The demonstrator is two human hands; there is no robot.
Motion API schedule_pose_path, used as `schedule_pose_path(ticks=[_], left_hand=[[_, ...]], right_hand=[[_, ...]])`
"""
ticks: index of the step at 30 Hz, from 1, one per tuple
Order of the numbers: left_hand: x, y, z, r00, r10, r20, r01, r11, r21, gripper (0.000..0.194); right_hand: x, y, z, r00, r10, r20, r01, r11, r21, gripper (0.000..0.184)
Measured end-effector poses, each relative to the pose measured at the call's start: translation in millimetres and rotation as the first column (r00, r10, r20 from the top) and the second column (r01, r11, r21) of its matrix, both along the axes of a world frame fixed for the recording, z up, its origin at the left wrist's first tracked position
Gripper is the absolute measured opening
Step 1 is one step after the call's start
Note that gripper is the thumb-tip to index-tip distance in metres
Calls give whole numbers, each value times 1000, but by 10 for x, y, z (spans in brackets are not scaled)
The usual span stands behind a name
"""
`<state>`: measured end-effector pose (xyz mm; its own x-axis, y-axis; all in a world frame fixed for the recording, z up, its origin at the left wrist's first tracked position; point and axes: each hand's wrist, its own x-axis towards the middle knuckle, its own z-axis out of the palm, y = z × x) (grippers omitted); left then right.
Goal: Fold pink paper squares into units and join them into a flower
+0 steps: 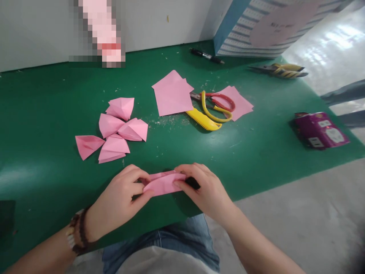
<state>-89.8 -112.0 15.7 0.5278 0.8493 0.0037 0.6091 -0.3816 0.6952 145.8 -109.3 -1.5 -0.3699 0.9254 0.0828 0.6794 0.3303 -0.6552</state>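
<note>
My left hand (121, 194) and my right hand (202, 188) pinch the two ends of a folded pink paper (164, 183) above the green mat (42, 102). A small black object (193, 183) shows just under my right fingers, and I cannot tell what it is. Several folded pink paper pieces (113, 127) lie in a loose cluster beyond my left hand. Farther ahead, flat pink paper sheets (172, 93) rest near scissors with red and yellow handles (218, 106). A yellow utility knife (203, 120) lies against them.
A black pen (207, 56) and yellow-handled pliers (278, 70) lie near the mat's far edge. A purple box (321, 130) sits at the right. A blue-and-white box (251, 26) stands at the back, beside a blurred pink patch (99, 30). Paper scraps dot the mat.
</note>
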Motion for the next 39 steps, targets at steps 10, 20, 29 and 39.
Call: schedule_pose_path(ticks=[10,20,29,39], left_hand=[[-19,9,28,998,24,-61,-29,997,-76,23],[69,-76,26,966,148,-213,-116,981,155,6],[52,-95,9,934,-14,-356,106,965,241,22],[45,-93,3,940,-30,-339,96,979,178,24]], right_hand=[[-21,-7,35,1000,21,-11,-21,1000,-6,9],[-84,-51,28,994,80,72,-88,990,110,16],[-85,-33,20,993,85,77,-94,989,115,19],[-79,-39,9,996,76,43,-80,992,100,18]])
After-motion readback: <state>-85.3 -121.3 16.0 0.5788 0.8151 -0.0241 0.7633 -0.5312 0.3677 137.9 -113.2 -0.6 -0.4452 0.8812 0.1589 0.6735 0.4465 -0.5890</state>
